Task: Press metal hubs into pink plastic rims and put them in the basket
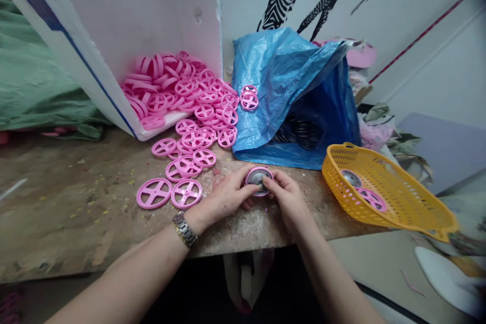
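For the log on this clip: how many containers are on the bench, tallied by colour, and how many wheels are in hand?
White foam box, tipped and spilling pink wheels: 1
Blue plastic bag: 1
Yellow basket: 1
Pink wheel with a grey centre, held by left hand and right hand: 1
Total: 4

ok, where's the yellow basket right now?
In the head view the yellow basket sits at the right end of the workbench, overhanging its edge, just right of the blue plastic bag and the right hand.
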